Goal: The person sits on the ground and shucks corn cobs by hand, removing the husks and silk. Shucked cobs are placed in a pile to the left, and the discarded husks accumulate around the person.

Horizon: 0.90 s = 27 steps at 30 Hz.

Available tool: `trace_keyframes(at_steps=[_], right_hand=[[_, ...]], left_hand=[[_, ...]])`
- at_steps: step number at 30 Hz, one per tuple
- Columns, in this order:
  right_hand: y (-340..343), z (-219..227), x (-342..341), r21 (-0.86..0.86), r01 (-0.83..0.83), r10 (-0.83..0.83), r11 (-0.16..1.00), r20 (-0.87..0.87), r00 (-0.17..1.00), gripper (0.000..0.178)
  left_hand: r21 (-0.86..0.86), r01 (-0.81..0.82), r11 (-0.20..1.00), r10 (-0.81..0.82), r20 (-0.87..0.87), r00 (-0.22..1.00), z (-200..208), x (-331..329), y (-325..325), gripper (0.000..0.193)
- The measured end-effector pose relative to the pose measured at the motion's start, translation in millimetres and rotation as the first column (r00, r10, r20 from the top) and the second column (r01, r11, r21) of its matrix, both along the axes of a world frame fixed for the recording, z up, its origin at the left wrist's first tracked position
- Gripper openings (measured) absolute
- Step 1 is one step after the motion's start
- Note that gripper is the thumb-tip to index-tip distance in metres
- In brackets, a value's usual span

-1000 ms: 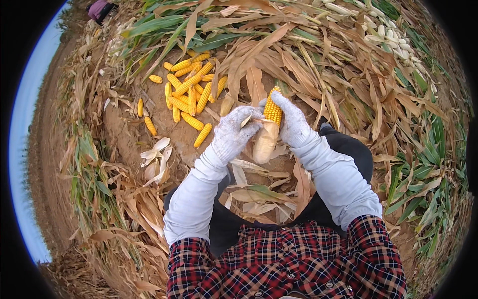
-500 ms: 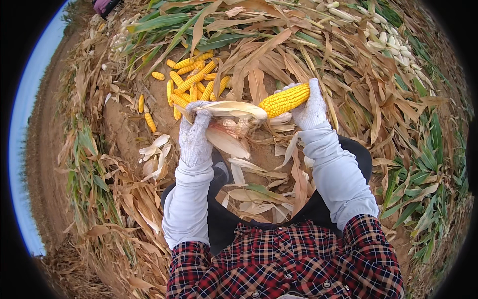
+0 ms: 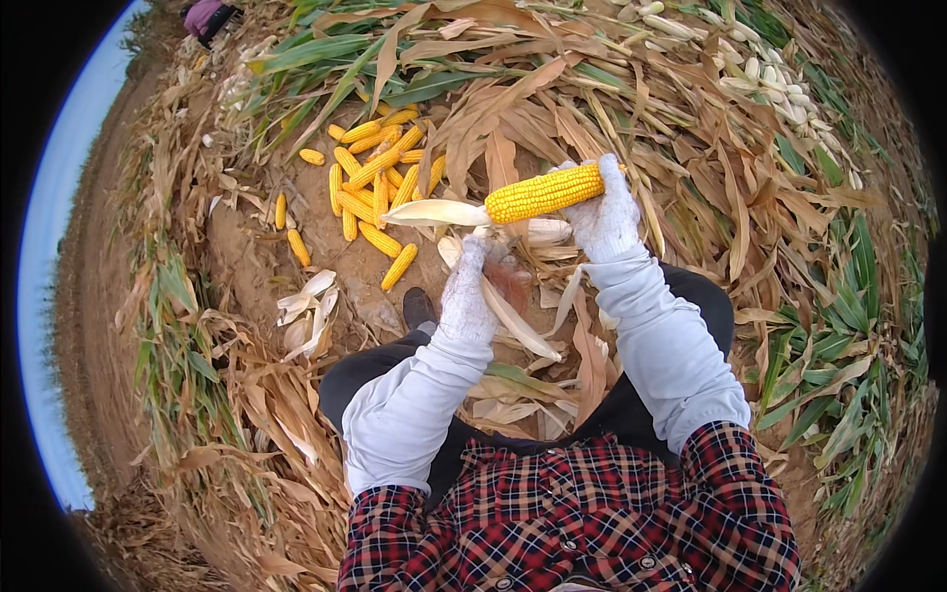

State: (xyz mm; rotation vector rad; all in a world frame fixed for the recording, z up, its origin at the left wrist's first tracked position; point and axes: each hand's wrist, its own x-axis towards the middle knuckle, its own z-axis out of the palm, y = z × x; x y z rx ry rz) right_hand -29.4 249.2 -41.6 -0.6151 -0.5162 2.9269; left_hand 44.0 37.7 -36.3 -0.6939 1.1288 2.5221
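In my white-gloved right hand (image 3: 604, 217) is a bare yellow corn cob (image 3: 545, 193), gripped around its right end and lying nearly level. One pale husk leaf (image 3: 437, 212) still joins the cob's left end and points left. Just below that end, my left hand (image 3: 467, 301), gloved too, is closed on husk at the cob's base; its fingertips are partly smeared. Another husk strip (image 3: 520, 323) slants down to the right beside this hand. Beyond my left hand, several husked cobs (image 3: 380, 173) lie in a loose pile on the soil.
Dry and green corn stalks (image 3: 533, 74) heap up ahead and to the right. Pale, husk-covered ears (image 3: 774, 84) lie at the far right. Loose husks (image 3: 311, 308) are scattered on the ground around my legs. At the far upper left is part of a person (image 3: 207, 18).
My left hand has moved right and down, to just under the cob's base. The cob has shifted slightly left. Husk has come away, leaving one leaf pointing left.
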Motion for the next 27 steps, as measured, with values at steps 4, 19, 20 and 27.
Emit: trace_keyframes(at_steps=[4, 19, 20, 27], right_hand=[[-23.8, 21.7, 29.6, 0.006, -0.205, 0.205, 0.979, -0.058, 0.977, 0.028], [-31.7, 27.3, 62.6, 0.644, -0.759, 0.923, -0.099, 0.345, 0.172, 0.082], [-37.6, 24.9, 64.0, 0.706, -0.698, 0.901, -0.122, 0.373, 0.220, 0.082], [-34.0, 47.9, 62.3, 0.634, -0.770, 0.918, -0.077, 0.346, 0.193, 0.082]], left_hand=[[-0.047, -0.172, 0.984, 0.165, -0.126, 0.978, 14.2, -20.1, -5.3, 0.041], [-0.355, -0.100, 0.930, -0.031, -0.345, 0.938, 50.3, -17.3, -25.8, 0.039], [-0.341, -0.100, 0.935, -0.025, -0.343, 0.939, 50.0, -16.7, -27.4, 0.039], [-0.363, -0.111, 0.925, -0.015, -0.327, 0.945, 48.3, -16.3, -30.7, 0.036]])
